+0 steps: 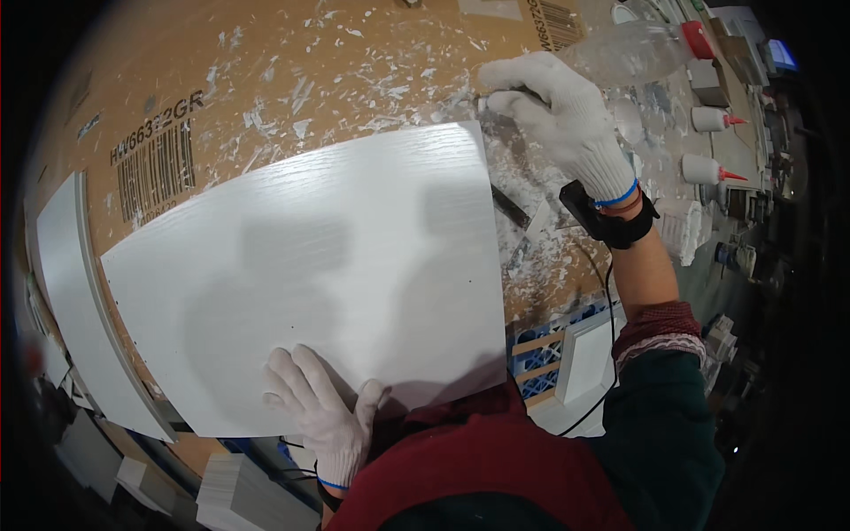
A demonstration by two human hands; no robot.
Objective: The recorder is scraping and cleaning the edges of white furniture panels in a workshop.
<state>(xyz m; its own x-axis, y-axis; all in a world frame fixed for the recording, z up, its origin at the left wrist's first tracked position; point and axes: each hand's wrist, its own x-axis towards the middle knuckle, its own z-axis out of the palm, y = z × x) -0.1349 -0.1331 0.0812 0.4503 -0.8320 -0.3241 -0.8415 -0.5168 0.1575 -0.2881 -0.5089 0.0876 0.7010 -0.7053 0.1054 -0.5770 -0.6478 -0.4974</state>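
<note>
A large white panel (381,274) with a faint wood grain lies in front of me on a cardboard-covered work surface (177,71). My left hand (326,411), in a white knit glove, rests on the panel's near edge with its fingers spread. Just beyond the far right corner is my right hand (571,115), gloved as well. Its fingers are curled toward the thumb, and whatever sits in the pinch is too small and shaded to name. A dark flat strip-like tool (510,209) lies among white scraps beside the panel's right edge.
White shavings (301,93) litter the cardboard. Far right stand a clear plastic bottle (624,53) with a red cap and white squeeze bottles (707,119) with red nozzles. Another white panel (80,265) lies at left. A black cable (595,405) hangs near a blue crate (537,382).
</note>
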